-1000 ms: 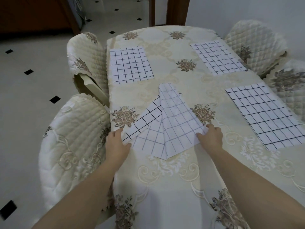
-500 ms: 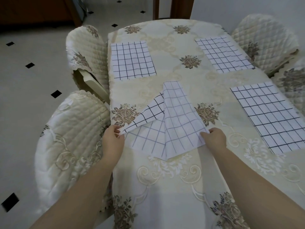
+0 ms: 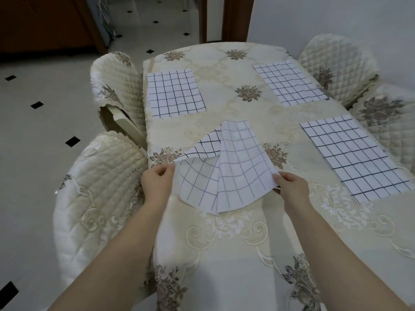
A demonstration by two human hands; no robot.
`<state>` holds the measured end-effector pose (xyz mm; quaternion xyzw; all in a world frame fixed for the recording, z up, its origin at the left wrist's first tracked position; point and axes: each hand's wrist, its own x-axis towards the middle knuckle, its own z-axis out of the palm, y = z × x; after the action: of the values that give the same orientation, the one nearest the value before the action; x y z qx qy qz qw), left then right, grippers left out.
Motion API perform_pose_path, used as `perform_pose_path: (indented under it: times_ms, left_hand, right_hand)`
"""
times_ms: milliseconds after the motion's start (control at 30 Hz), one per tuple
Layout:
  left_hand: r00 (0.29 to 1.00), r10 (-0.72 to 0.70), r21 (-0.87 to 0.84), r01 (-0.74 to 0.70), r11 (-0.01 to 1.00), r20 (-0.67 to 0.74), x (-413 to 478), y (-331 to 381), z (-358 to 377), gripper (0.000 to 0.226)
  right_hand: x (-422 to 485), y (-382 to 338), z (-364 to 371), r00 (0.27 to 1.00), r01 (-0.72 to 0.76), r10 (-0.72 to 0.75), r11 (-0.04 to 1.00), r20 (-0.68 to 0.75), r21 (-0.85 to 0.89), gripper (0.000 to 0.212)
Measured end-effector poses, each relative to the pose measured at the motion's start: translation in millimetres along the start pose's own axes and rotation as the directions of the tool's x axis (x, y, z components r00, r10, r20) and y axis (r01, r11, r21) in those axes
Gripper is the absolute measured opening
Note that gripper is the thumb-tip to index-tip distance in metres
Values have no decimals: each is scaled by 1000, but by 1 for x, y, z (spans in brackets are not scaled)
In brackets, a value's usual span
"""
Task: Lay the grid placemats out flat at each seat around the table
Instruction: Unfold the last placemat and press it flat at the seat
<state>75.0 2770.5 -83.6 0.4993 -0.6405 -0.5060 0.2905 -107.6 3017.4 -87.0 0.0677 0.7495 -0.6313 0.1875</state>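
Compared with half a second ago, the near edge of the crumpled white placemat with a dark grid pattern (image 3: 233,167) has been lifted off the cloth: it lay against the table then, and its two near corners are now raised and drawn towards the person. The left hand (image 3: 157,182), which rested over the left corner with the fingers curled down, is now turned up, the corner being pinched between thumb and fingertips. The right hand (image 3: 292,189) has likewise been raised, and the right corner is pinched between its thumb and fingers.

The held placemat is found at the near left part of the table, covered by a cream tablecloth embroidered with brown flower motifs (image 3: 235,243), beside the near cream quilted chair on the left (image 3: 101,187). It is not flat: a long fold runs from its far end down to the near edge, one panel being doubled over the other, and a flap on the left is turned back so that its darker-lined side is shown. The far end rests on the cloth, while the near edge sags between the two hands.

Three other grid placemats are laid flat: one at the far left seat (image 3: 175,93), one at the far right seat (image 3: 289,83), and one at the near right seat (image 3: 357,156). All three are well apart from the held one.
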Motion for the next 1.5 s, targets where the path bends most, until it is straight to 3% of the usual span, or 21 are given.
perform_pose_path:
  times_ms: [67, 133, 367, 667, 900, 1133, 1367, 1500]
  left_hand:
    - [1000, 5, -31, -5, 1000, 8, -5, 8, 5, 6]
    - [999, 23, -71, -21, 997, 29, -12, 16, 10, 9]
    - [974, 178, 7, -181, 983, 143, -50, 44, 29, 3]
    - [943, 170, -28, -169, 985, 286, -85, 52, 52, 4]
    - [935, 172, -67, -159, 985, 309, -91, 52, 56, 13]
    - [941, 196, -34, -194, 980, 276, -93, 60, 62, 23]
    - [942, 178, -10, -183, 983, 285, -99, 60, 68, 11]
    - [919, 252, 12, -268, 963, 305, -103, 58, 66, 6]
  right_hand:
    - [-10, -7, 5, 1000, 22, -23, 999, 2, 36, 4]
    - [-21, -14, 12, 999, 36, -36, 996, 3, 78, 8]
    - [-58, -22, 38, 990, 92, -100, 992, 98, 82, 7]
    - [-93, -29, 66, 972, 16, -48, 990, 232, 140, 4]
    - [-97, -28, 63, 980, -10, -22, 988, 200, 156, 12]
    - [-104, -31, 56, 984, 6, -34, 987, 173, 162, 2]
    - [-100, -33, 45, 991, 9, -37, 978, 129, 210, 2]
    - [-97, -35, 41, 990, -21, -17, 965, 141, 260, 7]
